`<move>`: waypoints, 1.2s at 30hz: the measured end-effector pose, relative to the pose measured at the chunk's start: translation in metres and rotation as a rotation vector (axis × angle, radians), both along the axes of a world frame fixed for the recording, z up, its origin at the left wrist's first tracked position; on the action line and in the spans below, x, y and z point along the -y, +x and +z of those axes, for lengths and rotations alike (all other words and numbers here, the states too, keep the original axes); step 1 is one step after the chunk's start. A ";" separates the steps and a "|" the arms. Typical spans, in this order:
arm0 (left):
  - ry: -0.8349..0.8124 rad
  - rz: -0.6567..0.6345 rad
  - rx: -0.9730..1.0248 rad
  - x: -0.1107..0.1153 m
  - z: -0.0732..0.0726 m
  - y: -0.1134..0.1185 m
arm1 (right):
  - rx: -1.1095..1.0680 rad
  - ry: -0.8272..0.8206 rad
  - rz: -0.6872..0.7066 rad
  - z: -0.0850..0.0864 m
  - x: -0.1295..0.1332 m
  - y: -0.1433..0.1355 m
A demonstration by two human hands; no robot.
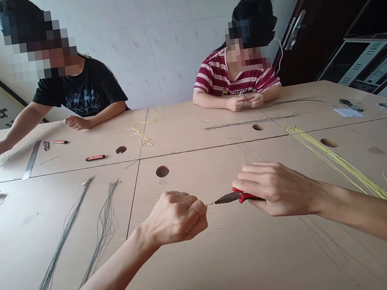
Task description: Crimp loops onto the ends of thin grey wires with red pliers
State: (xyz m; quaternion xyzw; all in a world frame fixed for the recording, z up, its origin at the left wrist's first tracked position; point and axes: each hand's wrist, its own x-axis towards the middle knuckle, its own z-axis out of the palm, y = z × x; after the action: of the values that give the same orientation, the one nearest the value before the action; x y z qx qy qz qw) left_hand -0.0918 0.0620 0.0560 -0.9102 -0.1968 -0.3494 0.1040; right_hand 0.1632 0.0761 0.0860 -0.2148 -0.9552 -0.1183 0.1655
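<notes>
My right hand (270, 189) is wrapped round a pair of pliers (227, 198) with red handles and dark pointed jaws. The jaws point left and their tips meet a tiny bright piece (211, 203) just beside my left hand (179, 216). My left hand is closed in a pinch on a thin cord (187, 201), part of which runs across the backs of the fingers. Whether the jaws are fully closed on the tiny piece is too small to tell. Both hands are above the table (196, 277).
To the left lie two bundles of grey-green cords (56, 251) (101, 228); yellow cords (338, 159) stretch along the right. Loose thin cords lie under my right arm. Across the table sit a person in black (82, 88) and a person in stripes (220, 75). The tabletop has round holes (162, 171).
</notes>
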 end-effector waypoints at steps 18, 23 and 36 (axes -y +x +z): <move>-0.434 0.162 0.385 0.005 -0.014 0.005 | -0.044 0.032 -0.085 0.001 -0.011 -0.003; -0.407 0.160 0.392 0.005 -0.006 0.009 | -0.044 0.036 -0.097 0.000 -0.013 -0.003; -1.036 0.163 0.700 -0.006 0.011 0.019 | -0.696 -0.656 -0.265 0.007 0.000 -0.025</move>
State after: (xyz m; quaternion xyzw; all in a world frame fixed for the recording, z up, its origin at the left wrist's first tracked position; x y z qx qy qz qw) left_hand -0.0728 0.0684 0.0673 -0.6562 -0.4317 -0.4767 -0.3946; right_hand 0.1383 0.0766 0.0933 -0.4021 -0.7946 0.2473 0.3818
